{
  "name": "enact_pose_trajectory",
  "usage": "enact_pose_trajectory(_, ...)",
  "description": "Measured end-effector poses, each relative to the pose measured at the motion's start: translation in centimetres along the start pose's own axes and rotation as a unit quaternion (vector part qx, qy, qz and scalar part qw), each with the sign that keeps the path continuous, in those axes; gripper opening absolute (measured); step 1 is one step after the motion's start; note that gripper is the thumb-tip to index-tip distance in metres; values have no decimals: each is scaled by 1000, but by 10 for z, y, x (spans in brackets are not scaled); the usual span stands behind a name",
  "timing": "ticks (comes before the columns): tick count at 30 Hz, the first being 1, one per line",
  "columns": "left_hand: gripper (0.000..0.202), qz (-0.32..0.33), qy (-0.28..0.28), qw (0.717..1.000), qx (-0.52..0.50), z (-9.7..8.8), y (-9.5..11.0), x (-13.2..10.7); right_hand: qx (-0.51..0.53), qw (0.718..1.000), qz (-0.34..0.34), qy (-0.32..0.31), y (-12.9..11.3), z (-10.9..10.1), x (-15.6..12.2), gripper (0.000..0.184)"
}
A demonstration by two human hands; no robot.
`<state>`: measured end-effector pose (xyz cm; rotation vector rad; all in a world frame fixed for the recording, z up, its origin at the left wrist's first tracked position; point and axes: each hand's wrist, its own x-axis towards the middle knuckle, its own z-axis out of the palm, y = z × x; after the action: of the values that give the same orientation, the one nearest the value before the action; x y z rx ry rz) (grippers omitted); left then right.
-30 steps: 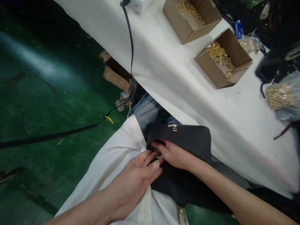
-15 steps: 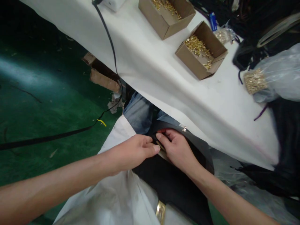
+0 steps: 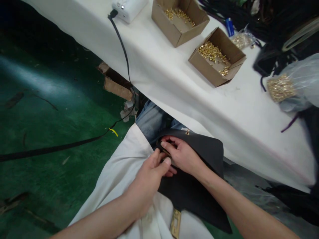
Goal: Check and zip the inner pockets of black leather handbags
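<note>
A black leather piece (image 3: 206, 152) is held in the lap, just below the near edge of the white table (image 3: 174, 83). Its folded edge is pinched by the left hand (image 3: 149, 179) between thumb and curled fingers, and the right hand (image 3: 181, 154) is closed over the same edge, the two hands touching. A small gold clasp (image 3: 186, 132) is seen on the piece.

On the table two open cardboard boxes are set. The far box (image 3: 164, 26) is thinly scattered with gold fittings (image 3: 179, 13), the near box (image 3: 204, 68) heaped with gold hardware (image 3: 211, 51). At the table's right end, gold pieces (image 3: 280, 88) are bunched in a plastic bag (image 3: 302, 71).
</note>
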<state>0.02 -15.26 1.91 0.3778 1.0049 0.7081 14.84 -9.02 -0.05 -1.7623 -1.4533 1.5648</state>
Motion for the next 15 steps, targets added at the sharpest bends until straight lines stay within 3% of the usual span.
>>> enact_pose_trajectory(9, 41, -1, 21, 996, -83, -4, -7, 2, 14, 1000, 6, -21, 10, 0, -1, 26)
enact_pose_trajectory(15, 34, -19, 70, 993, -92, -10, -11, 9, 0, 999, 19, -33, 13, 4, 3, 30)
